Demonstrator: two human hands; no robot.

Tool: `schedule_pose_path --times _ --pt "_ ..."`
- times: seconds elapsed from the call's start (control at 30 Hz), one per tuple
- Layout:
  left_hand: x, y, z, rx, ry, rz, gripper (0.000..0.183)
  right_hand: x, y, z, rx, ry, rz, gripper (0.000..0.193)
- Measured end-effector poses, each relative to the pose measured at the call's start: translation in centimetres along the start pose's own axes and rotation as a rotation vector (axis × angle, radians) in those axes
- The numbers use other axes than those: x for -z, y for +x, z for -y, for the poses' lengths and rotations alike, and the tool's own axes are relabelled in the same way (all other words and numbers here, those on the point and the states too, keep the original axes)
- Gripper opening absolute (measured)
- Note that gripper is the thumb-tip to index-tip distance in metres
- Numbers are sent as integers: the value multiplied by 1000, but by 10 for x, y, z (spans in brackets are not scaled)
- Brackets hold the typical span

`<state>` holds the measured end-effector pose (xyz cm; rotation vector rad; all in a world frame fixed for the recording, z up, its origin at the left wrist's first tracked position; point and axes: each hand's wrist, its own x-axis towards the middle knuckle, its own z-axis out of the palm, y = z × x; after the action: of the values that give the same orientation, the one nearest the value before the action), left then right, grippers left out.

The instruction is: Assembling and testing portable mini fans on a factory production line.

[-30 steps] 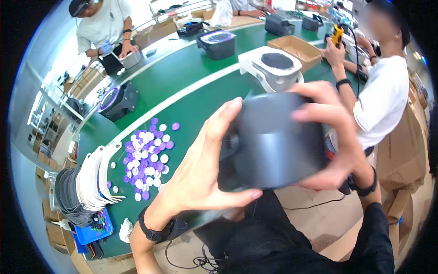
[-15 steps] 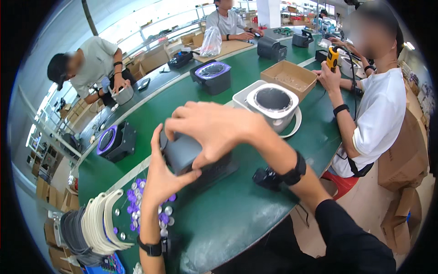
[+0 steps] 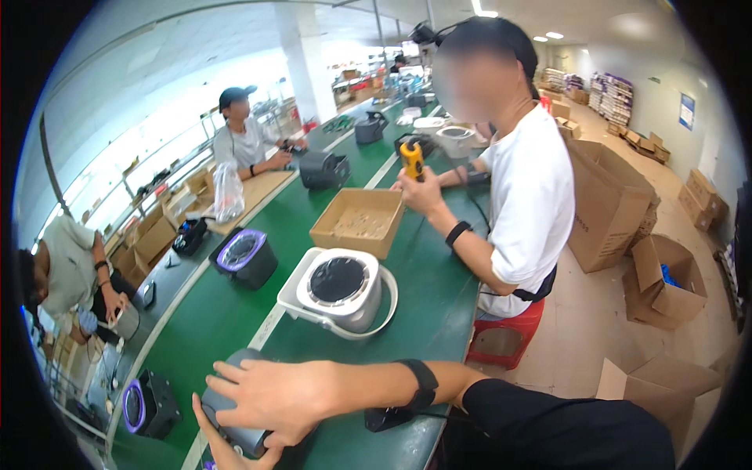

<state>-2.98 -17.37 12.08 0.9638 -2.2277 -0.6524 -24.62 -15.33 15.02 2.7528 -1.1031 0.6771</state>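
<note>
A dark grey appliance housing with a rounded top [image 3: 235,419] stands on the green table at the lower left. My right hand [image 3: 282,395] lies over its top and right side, fingers curved down onto it. Low at its near side is my left hand [image 3: 227,454], with thumb and one finger against the housing and the rest cut off by the lower edge. Beyond them stands a white round-topped appliance [image 3: 341,286] with a dark disc on top and a loop handle. A small black object [image 3: 384,419] lies under my right wrist.
An open cardboard tray [image 3: 360,223] holds small bits. Purple-ringed dark units [image 3: 247,258] stand along the green table [image 3: 427,294]. On the right a co-worker in white [image 3: 517,211] holds a yellow tool [image 3: 411,159], near a red stool [image 3: 509,341] and cardboard boxes [image 3: 607,204].
The view has swung to the right, so my hands and the housing now sit at the lower left. Both hands stay on the housing, and the right one lies flatter over it.
</note>
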Motion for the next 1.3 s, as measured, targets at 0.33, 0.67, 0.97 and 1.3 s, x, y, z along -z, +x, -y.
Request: schedule_pose_path --times 0.33,0.67,0.97,1.3 --pt "67 -1 -71 -330 106 219 66 50 -10 7 -107 211 251 53" --pt "66 -6 -61 -340 180 319 68 45 -13 11 0 411 244 50" --pt "53 9 -36 -288 305 245 90 33 -16 10 29 388 207 43" --pt "42 28 -30 -196 297 243 106 39 -13 16 -18 342 320 36"
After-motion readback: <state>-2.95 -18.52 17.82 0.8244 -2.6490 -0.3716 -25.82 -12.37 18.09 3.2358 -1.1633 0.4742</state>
